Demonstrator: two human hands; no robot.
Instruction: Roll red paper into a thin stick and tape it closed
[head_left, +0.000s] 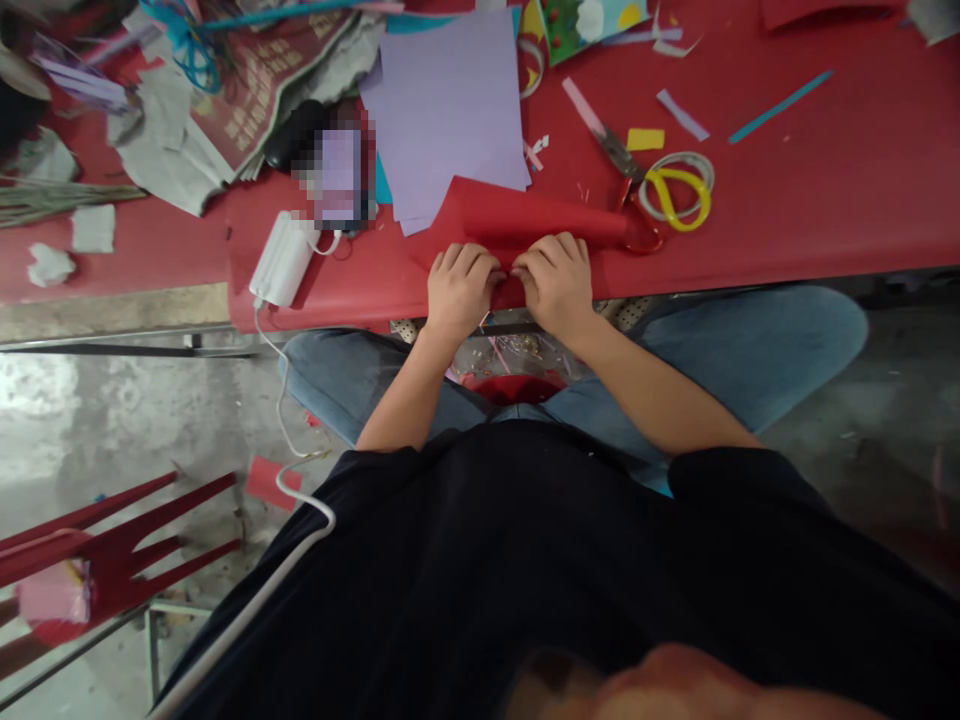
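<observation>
A sheet of red paper (517,213) lies at the table's front edge, its near side curled up toward me. My left hand (459,288) pinches that near edge with curled fingers. Close beside it, my right hand (556,284) grips the same edge, the two thumbs almost meeting. Behind the red paper is a stack of lilac paper sheets (454,110). To the right, scissors (619,150) with a pale strip by the blades lie near a yellow ring-shaped handle or roll (681,198). The paper's underside is hidden.
A white power bank (285,260) with a cable sits at the left front edge. Crumpled newspaper (169,135) and blue ribbon (191,50) crowd the back left. Paper strips (780,107) lie at right. A red chair (127,550) stands on the floor at lower left.
</observation>
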